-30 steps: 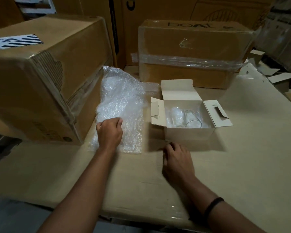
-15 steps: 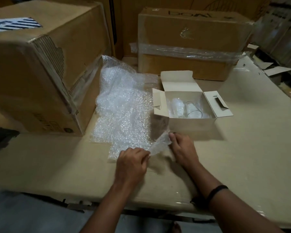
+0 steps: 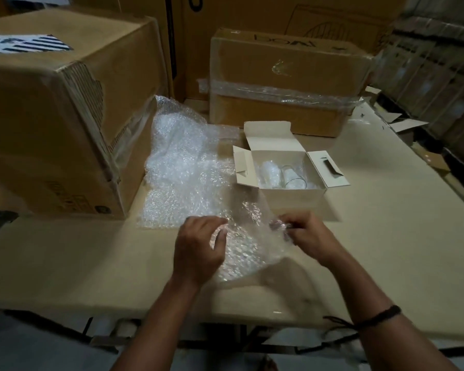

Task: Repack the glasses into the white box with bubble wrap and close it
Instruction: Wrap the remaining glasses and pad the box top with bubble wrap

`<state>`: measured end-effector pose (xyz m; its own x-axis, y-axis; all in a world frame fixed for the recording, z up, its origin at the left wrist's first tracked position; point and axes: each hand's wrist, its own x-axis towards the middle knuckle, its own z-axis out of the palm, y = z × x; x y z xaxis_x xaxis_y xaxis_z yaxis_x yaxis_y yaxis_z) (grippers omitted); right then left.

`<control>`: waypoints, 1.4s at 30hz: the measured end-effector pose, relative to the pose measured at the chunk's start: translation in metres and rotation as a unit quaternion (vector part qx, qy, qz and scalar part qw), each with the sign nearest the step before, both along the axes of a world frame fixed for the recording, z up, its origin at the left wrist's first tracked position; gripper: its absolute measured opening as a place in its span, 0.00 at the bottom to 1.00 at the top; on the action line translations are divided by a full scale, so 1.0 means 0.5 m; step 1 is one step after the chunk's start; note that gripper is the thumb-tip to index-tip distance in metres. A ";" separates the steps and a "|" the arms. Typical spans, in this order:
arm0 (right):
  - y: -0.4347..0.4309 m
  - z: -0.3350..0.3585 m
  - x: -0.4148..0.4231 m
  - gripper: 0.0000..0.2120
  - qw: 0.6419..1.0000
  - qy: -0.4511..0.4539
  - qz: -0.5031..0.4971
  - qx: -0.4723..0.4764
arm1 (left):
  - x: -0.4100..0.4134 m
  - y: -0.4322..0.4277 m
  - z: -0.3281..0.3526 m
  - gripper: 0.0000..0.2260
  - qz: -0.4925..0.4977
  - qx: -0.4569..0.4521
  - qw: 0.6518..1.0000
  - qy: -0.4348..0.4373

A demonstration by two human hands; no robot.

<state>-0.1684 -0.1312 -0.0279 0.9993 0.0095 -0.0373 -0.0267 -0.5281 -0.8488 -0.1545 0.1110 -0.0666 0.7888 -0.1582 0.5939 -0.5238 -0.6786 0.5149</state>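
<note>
Cardboard fills the far left: a big brown carton (image 3: pixel 59 116) stands well beyond and to the left of the left hand's fingers. Its side acts as a backstop for a sheet of bubble wrap (image 3: pixel 188 170) that spreads from the carton's foot toward the person. The wrap's near end is raised off the cardboard-covered table (image 3: pixel 386 236) and stretched between both hands.

The left hand (image 3: pixel 198 250) has its fingers (image 3: pixel 214 222) curled with the thumb closing toward them, gripping the wrap's left near edge; blur softens the exact contact. The right hand (image 3: pixel 308 236), a black wristband (image 3: pixel 381 315) on its wrist, pinches the opposite edge between thumb and bunched fingertips (image 3: pixel 292 223). Holding the film at two points like this probably pulls it taut and flat, so it can be drawn close and readied as padding.

Just beyond the right fingertips, near but not touching, sits the white box (image 3: pixel 292 194). Its lid flap and both side flaps are folded open so the inside is reachable. Glasses (image 3: pixel 281 175) lie on their sides within it. One is plainly clear; the other looks cloudy, possibly already wrapped, though that is hard to tell. Farther back from the right fingers stands a second brown carton (image 3: pixel 284 84) banded with clear tape.

Packing seems partway done: padding is in hand and the box is not yet closed.
</note>
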 end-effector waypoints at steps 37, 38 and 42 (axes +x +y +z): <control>-0.174 -0.147 -0.036 0.43 0.906 0.045 0.050 -0.418 | -0.048 -0.127 -0.041 0.29 0.331 0.190 0.889 0.253; -0.174 -0.149 -0.038 0.43 0.906 0.041 0.046 -0.418 | -0.053 -0.121 -0.045 0.28 0.334 0.204 0.880 0.268; -0.168 -0.146 -0.036 0.41 0.913 0.035 0.030 -0.406 | -0.061 -0.131 -0.050 0.16 0.312 0.179 0.899 0.249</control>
